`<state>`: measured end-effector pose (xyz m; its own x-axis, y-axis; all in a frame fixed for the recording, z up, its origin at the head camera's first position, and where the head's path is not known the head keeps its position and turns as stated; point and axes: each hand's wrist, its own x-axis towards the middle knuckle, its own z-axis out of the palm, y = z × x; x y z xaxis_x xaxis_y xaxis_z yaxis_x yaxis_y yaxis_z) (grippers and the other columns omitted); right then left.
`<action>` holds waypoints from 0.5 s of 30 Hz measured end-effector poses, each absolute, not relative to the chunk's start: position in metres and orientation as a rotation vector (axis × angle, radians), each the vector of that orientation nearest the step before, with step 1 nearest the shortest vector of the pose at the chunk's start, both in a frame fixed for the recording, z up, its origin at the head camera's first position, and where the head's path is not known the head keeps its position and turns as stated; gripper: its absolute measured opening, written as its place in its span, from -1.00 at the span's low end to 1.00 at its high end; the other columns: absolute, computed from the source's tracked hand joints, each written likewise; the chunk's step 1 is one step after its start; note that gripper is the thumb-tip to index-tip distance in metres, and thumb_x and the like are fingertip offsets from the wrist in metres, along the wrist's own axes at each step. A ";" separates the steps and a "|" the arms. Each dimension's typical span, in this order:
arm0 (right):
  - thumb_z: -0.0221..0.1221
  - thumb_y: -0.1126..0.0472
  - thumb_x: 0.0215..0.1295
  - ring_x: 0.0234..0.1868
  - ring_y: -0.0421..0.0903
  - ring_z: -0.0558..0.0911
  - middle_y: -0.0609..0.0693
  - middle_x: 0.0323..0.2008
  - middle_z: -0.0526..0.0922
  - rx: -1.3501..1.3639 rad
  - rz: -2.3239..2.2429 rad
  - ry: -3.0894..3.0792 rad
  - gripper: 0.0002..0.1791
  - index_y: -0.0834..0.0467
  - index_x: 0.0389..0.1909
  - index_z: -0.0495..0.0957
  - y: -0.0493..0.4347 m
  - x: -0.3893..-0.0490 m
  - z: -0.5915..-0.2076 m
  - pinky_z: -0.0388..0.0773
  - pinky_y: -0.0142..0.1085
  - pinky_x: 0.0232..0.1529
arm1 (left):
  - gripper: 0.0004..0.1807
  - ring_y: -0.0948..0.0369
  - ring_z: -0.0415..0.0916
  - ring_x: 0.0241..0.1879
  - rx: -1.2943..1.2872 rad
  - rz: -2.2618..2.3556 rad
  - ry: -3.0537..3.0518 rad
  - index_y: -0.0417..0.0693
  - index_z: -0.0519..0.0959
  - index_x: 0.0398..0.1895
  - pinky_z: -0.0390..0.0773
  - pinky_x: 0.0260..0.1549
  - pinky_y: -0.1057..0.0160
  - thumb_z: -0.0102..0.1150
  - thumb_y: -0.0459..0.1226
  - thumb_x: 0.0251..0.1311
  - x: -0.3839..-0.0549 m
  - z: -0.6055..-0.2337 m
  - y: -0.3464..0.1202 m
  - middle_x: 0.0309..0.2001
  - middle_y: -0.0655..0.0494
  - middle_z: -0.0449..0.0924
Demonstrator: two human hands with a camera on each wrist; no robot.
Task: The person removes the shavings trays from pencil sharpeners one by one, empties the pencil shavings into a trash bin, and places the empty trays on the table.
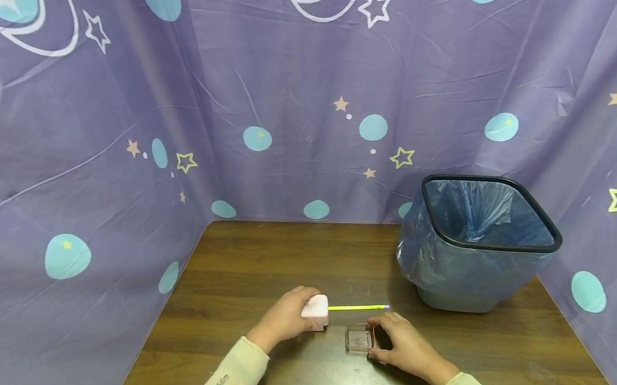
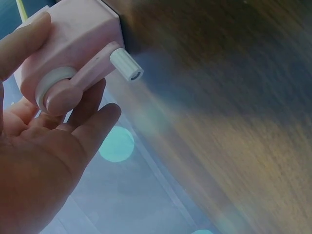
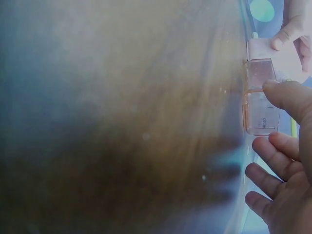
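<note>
In the head view my left hand [image 1: 290,317] grips a pink crank pencil sharpener [image 1: 315,311] close over the table. Its crank with a white knob [image 2: 126,64] faces the palm in the left wrist view, thumb on one side and fingers beneath. A yellow pencil [image 1: 357,307] stretches rightward from the sharpener's side. To the right and nearer, my right hand [image 1: 406,342] holds a small clear plastic shavings drawer [image 1: 359,339] by its right end, between thumb and index finger. The right wrist view shows the other fingers of that hand loosely bent beside the drawer [image 3: 262,114].
A grey bin [image 1: 466,292] with a blue bag liner and black rim stands at the table's back right. Brown wood-grain table [image 1: 269,247] lies under both hands. A purple curtain [image 1: 285,82] with moons and stars encloses the back and sides.
</note>
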<state>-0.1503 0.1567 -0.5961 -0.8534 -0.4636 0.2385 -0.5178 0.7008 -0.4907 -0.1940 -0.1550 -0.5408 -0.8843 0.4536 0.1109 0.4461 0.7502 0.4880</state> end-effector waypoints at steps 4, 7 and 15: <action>0.51 -0.04 0.08 0.22 -0.05 0.56 -0.15 0.10 0.63 0.816 0.840 -2.814 -0.36 0.06 0.18 0.58 0.156 -0.151 -0.595 0.47 0.00 0.29 | -0.24 0.10 0.59 0.02 0.763 0.804 2.922 -0.09 0.53 0.28 0.61 0.04 0.01 0.60 -0.24 -0.09 -0.195 -0.540 -0.156 0.13 0.01 0.62; 0.50 -0.05 0.09 0.25 -0.01 0.55 -0.12 0.14 0.62 0.830 0.831 -2.820 -0.34 0.08 0.20 0.57 0.156 -0.151 -0.594 0.45 0.03 0.32 | -0.23 0.13 0.58 0.02 0.790 0.774 2.929 -0.07 0.52 0.29 0.61 0.04 0.04 0.60 -0.19 -0.07 -0.196 -0.541 -0.158 0.13 0.04 0.61; 0.47 -0.11 0.13 0.34 0.04 0.49 -0.10 0.21 0.60 0.843 0.762 -2.832 -0.31 0.05 0.25 0.54 0.161 -0.151 -0.588 0.38 0.05 0.39 | -0.12 0.10 0.55 0.07 0.811 0.742 2.913 -0.06 0.44 0.38 0.61 0.04 0.00 0.61 -0.10 -0.07 -0.197 -0.540 -0.159 0.18 0.02 0.58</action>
<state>-0.1510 0.1615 -0.5877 -0.8438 -0.4892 0.2208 -0.5340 0.7233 -0.4378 -0.1970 -0.1590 -0.5400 -0.8638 0.4943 0.0976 0.4808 0.7507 0.4531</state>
